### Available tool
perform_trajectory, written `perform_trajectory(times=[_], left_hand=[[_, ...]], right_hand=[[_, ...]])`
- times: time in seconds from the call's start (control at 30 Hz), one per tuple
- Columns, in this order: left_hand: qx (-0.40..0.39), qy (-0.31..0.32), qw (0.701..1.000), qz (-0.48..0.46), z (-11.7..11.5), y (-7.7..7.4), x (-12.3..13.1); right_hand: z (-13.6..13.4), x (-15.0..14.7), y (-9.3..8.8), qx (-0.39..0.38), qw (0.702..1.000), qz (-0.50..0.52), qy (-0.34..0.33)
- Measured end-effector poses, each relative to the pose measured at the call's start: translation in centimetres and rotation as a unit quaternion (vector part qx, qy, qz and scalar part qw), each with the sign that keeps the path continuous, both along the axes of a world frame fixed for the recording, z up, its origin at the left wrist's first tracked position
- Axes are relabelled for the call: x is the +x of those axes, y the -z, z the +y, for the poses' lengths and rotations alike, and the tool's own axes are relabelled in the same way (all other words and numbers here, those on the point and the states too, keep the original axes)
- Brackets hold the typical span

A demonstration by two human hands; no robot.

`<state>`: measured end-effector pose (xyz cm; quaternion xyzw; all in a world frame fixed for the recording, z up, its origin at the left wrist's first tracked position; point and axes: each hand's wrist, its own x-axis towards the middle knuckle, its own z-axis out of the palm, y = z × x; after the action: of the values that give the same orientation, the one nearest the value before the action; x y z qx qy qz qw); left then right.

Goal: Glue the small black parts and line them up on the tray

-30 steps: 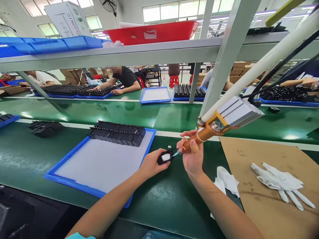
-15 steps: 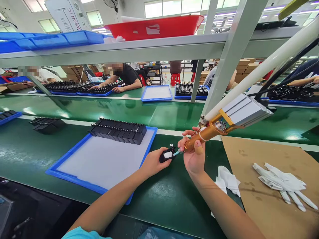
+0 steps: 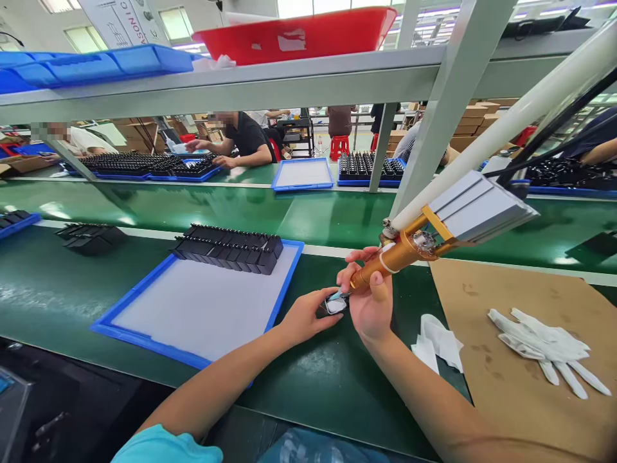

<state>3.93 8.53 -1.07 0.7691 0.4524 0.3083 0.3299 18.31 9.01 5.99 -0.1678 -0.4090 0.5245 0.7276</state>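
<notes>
Between its thumb and fingers, my left hand grips a small black case with a white patch on top. My right hand is wrapped round the orange-gold barrel of a glue dispensing gun, which hangs slanted from a white pole. The gun's pale blue nozzle points down to the left and meets the upper end of the case; exact contact is too small to tell. To the left, rows of similar black cases stand at the far end of a blue-rimmed tray.
Crumpled white tissue and a white glove lie at the right, the glove on a cardboard sheet. More black cases stand at the left. A grey shelf with a red basin spans above; co-workers sit across the green bench.
The black case has turned and shifted slightly right in my left hand, so the nozzle now lies at its upper end. My right hand and the gun have moved slightly left.
</notes>
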Motion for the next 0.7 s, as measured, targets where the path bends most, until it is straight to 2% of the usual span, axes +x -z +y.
perform_trajectory(times=[0.37, 0.53, 0.7], left_hand=[[0.003, -0.008, 1.0, 0.023, 0.4, 0.2, -0.1], [0.005, -0.048, 0.994, 0.101, 0.9, 0.4, -1.3], [0.01, -0.048, 0.988, 0.145, 3.8, 2.1, -3.8]], right_hand=[[0.3, -0.1, 0.0, -0.004, 1.0, 0.012, 0.004], [0.4, -0.3, -0.2, -0.025, 0.999, 0.023, 0.028], [2.0, -0.5, 0.1, -0.034, 0.998, 0.045, 0.003]])
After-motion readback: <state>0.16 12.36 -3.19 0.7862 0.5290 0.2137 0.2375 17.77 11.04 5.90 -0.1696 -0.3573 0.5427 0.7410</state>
